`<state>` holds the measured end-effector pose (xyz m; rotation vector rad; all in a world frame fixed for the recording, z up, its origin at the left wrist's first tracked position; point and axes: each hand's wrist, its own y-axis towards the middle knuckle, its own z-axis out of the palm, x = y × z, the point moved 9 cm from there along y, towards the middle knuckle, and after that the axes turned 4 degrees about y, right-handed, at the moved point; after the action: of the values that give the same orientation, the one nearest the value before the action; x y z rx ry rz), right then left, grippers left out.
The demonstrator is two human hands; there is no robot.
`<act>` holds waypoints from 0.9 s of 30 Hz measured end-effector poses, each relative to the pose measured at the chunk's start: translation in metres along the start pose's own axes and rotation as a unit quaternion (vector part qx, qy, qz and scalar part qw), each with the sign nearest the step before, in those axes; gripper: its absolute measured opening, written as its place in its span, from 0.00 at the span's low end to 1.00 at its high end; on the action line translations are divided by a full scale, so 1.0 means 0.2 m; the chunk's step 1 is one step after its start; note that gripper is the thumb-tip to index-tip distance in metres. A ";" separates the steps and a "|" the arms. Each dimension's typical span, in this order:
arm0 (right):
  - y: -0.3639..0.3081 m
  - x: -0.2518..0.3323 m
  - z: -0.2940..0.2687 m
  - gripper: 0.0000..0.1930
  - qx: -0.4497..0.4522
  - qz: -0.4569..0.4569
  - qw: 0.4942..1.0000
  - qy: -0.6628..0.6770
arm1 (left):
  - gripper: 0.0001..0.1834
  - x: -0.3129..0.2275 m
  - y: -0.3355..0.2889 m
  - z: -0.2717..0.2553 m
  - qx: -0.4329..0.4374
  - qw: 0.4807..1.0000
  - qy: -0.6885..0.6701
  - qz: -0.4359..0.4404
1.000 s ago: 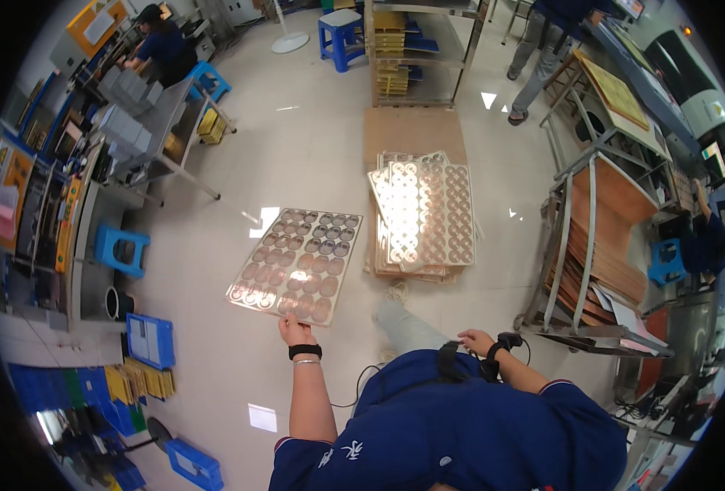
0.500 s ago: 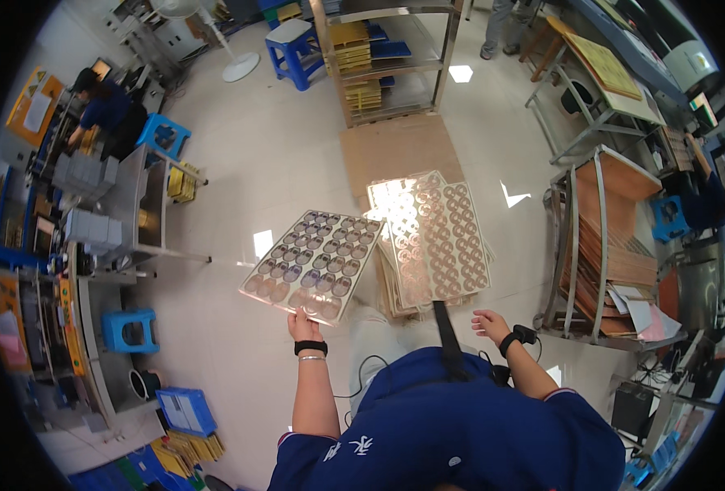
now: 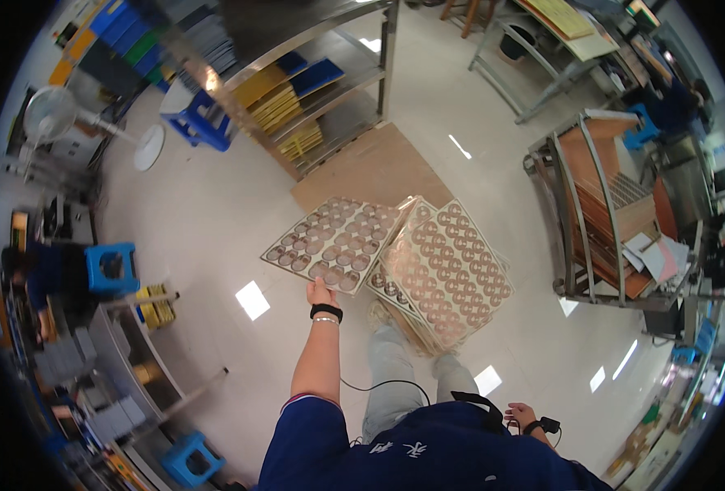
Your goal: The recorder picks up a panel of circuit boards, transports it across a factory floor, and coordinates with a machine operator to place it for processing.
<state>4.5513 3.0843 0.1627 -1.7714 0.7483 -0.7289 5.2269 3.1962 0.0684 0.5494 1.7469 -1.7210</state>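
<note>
My left hand (image 3: 321,293), with a black band on its wrist, grips the near edge of a thin, see-through blister tray (image 3: 317,245) with rows of rounded cavities. The tray is held out tilted in front of me, its right corner next to a stack of similar trays (image 3: 452,278). The trays in that stack lie at different angles, over a pile of brownish sheets (image 3: 411,323). My right hand (image 3: 519,413) hangs low beside my waist, its fingers loosely apart and nothing visible in them. A small black device sits at that wrist.
A metal rack (image 3: 338,102) with yellow and blue trays stands ahead, a brown board (image 3: 370,172) on the floor before it. On the right is a metal cart (image 3: 583,221) holding brown boards. A blue stool (image 3: 110,268) and a seated person (image 3: 47,278) are at left.
My view has swung to the left, so the rack looks nearer and tilted. My left hand still grips the tray, now farther forward. My right hand has dropped back toward my waist.
</note>
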 end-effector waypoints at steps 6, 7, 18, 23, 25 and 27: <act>-0.30 0.21 0.42 0.14 0.036 -0.059 0.998 0.004 | 0.04 -0.02 0.47 0.47 0.093 0.995 0.032 -0.023; -0.32 0.23 0.47 0.14 0.048 -0.080 0.995 -0.013 | 0.04 -0.04 0.54 0.54 0.149 0.989 0.014 -0.015; -0.48 0.39 0.58 0.14 -0.024 -0.165 0.984 0.059 | 0.17 0.31 0.99 0.13 0.162 0.804 0.548 0.160; -0.70 0.23 0.24 0.17 -0.226 -0.241 0.921 0.209 | 0.11 0.61 -0.37 0.78 0.433 0.669 0.525 0.300; -0.86 0.25 -0.02 0.17 -0.330 -0.312 0.871 0.186 | 0.11 0.52 -1.04 1.02 0.527 0.610 0.479 0.348; -1.23 0.44 -0.24 0.17 -0.414 -0.390 0.809 0.150 | 0.11 0.45 -1.63 1.13 0.608 0.486 0.426 0.461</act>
<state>4.6048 3.0547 0.4208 -2.8815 0.5440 -1.3943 4.9719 2.9389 0.2551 2.6656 -0.1185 -1.4898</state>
